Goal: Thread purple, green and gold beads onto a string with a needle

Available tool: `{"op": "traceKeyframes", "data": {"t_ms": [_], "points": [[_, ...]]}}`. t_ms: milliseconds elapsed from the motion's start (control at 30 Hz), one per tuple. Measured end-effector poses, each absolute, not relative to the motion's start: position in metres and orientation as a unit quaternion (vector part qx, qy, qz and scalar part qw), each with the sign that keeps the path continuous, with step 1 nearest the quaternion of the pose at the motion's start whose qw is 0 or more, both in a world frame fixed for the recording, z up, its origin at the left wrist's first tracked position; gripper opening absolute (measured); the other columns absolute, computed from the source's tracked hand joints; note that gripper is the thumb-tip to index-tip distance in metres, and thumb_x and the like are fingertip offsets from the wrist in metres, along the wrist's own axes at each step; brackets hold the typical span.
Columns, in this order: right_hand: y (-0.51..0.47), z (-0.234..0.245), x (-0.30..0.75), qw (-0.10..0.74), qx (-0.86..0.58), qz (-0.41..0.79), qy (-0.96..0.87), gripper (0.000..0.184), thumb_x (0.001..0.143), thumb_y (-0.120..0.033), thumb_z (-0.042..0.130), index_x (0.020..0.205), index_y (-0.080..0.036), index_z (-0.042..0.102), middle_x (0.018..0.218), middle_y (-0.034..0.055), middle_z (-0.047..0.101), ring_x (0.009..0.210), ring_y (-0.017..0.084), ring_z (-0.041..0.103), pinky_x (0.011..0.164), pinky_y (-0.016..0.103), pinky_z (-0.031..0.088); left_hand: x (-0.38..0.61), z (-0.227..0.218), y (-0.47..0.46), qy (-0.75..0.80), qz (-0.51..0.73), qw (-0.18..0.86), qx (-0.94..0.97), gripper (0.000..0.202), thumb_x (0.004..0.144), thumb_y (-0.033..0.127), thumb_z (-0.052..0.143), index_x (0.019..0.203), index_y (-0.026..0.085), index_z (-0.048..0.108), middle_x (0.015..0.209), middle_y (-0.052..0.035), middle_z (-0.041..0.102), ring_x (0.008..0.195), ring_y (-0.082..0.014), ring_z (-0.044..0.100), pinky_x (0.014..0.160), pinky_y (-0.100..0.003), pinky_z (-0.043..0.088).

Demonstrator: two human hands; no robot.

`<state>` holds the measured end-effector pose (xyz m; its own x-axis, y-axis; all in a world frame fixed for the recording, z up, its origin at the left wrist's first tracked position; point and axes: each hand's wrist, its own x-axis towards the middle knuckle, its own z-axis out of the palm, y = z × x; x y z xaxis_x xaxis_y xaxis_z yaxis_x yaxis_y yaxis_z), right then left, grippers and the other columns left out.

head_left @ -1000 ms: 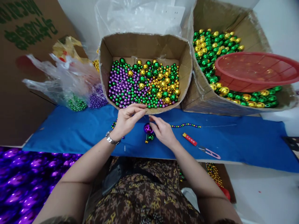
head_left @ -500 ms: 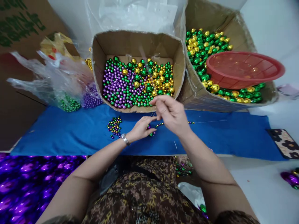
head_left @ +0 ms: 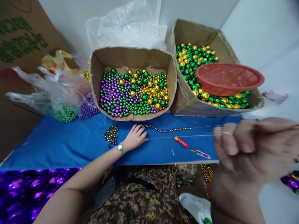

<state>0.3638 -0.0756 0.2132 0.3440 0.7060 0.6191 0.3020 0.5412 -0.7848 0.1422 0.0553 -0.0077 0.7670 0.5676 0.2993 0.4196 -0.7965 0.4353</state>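
thin clear thread (head_left: 198, 135) runs stretched just above the blue cloth (head_left: 70, 140), from the left hand (head_left: 135, 138) out to the right hand (head_left: 252, 149). the right hand is raised close to the camera and blurred, its fingers (head_left: 230, 146) curled in and clenched on the thread's far end. the left hand lies palm down on the cloth, fingers loosely spread and gripping nothing, with its fingertips resting where the thread begins. whether they pin the thread itself i cannot tell. a silver wristwatch (head_left: 121, 148) sits on that wrist.

a strand of small green, purple and gold beads (head_left: 165, 129) lies on the cloth just beyond the thread, starting beside the left fingertips. a little heap of mixed beads (head_left: 111, 135) sits just to the left of that hand. near the cloth's front edge lie a small red stick with yellow print (head_left: 181, 142) and pink-handled snips (head_left: 201, 153), close together.

behind the cloth stands an open cardboard box (head_left: 93, 77) filled with purple, green and gold beads. to its right a larger tilted cardboard box (head_left: 187, 99) holds green and gold balls, with a red plastic basket (head_left: 230, 79) resting on them. crumpled clear plastic bags (head_left: 46, 90) with green and purple beads lie to the left.
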Motion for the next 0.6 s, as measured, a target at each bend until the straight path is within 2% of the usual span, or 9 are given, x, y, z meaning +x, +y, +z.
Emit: {"op": "traceKeyframes", "data": {"t_ms": [33, 133, 233, 300, 367, 467, 600], "points": [[-0.075, 0.2, 0.364, 0.719, -0.435, 0.162, -0.517, 0.015, 0.096, -0.037, 0.052, 0.087, -0.029, 0.061, 0.051, -0.0073, 0.028, 0.038, 0.008, 0.028, 0.036, 0.024, 0.028, 0.139, -0.005, 0.055, 0.256, 0.203, 0.171, 0.93, 0.038, 0.083, 0.039, 0.062, 0.115, 0.019, 0.063, 0.126, -0.0191, 0.059, 0.128, -0.038, 0.044, 0.106, -0.059, 0.031], [-0.073, 0.156, 0.365, 0.684, -0.482, 0.223, -0.501, 0.013, 0.095, -0.035, 0.054, 0.094, -0.028, 0.064, 0.054, -0.0059, 0.04, 0.045, 0.009, 0.043, 0.043, 0.025, 0.038, 0.137, 0.019, 0.061, 0.201, 0.194, 0.189, 0.941, 0.055, 0.079, 0.048, 0.065, 0.123, 0.017, 0.059, 0.129, -0.0198, 0.056, 0.127, -0.038, 0.045, 0.104, -0.055, 0.036], [-0.071, 0.12, 0.365, 0.609, -0.553, 0.257, -0.508, 0.018, 0.097, -0.034, 0.049, 0.1, -0.024, 0.064, 0.057, -0.0048, 0.048, 0.051, 0.01, 0.051, 0.051, 0.025, 0.043, 0.149, 0.049, 0.082, 0.198, 0.215, 0.213, 0.932, 0.036, 0.085, 0.043, 0.058, 0.112, 0.021, 0.064, 0.105, -0.0121, 0.066, 0.104, -0.0274, 0.059, 0.092, -0.043, 0.046], [-0.069, 0.104, 0.362, 0.567, -0.58, 0.268, -0.52, 0.022, 0.098, -0.035, 0.046, 0.102, -0.023, 0.063, 0.057, -0.005, 0.051, 0.051, 0.01, 0.052, 0.052, 0.024, 0.044, 0.165, 0.063, 0.108, 0.258, 0.258, 0.202, 0.909, 0.026, 0.09, 0.036, 0.05, 0.105, 0.021, 0.066, 0.094, -0.0092, 0.067, 0.091, -0.0229, 0.061, 0.085, -0.039, 0.048], [-0.065, 0.095, 0.357, 0.538, -0.599, 0.269, -0.53, 0.025, 0.098, -0.035, 0.043, 0.104, -0.021, 0.062, 0.057, -0.0048, 0.052, 0.051, 0.01, 0.053, 0.051, 0.023, 0.044, 0.184, 0.068, 0.14, 0.333, 0.293, 0.168, 0.881, 0.026, 0.092, 0.028, 0.047, 0.108, 0.019, 0.065, 0.099, -0.0104, 0.065, 0.094, -0.0238, 0.059, 0.087, -0.039, 0.046], [-0.059, 0.085, 0.347, 0.508, -0.621, 0.258, -0.537, 0.028, 0.098, -0.036, 0.041, 0.108, -0.02, 0.062, 0.059, -0.0037, 0.055, 0.053, 0.011, 0.056, 0.053, 0.023, 0.046, 0.209, 0.064, 0.187, 0.408, 0.253, 0.1, 0.872, 0.035, 0.087, 0.017, 0.048, 0.12, 0.014, 0.06, 0.114, -0.016, 0.06, 0.107, -0.0302, 0.053, 0.093, -0.044, 0.042], [-0.054, 0.074, 0.341, 0.477, -0.634, 0.246, -0.557, 0.029, 0.099, -0.035, 0.039, 0.108, -0.02, 0.062, 0.061, -0.0024, 0.058, 0.055, 0.013, 0.059, 0.055, 0.023, 0.049, 0.224, 0.055, 0.218, 0.425, 0.172, 0.039, 0.888, 0.04, 0.083, 0.011, 0.049, 0.122, 0.012, 0.059, 0.112, -0.0191, 0.059, 0.112, -0.0352, 0.046, 0.093, -0.049, 0.04]]}}
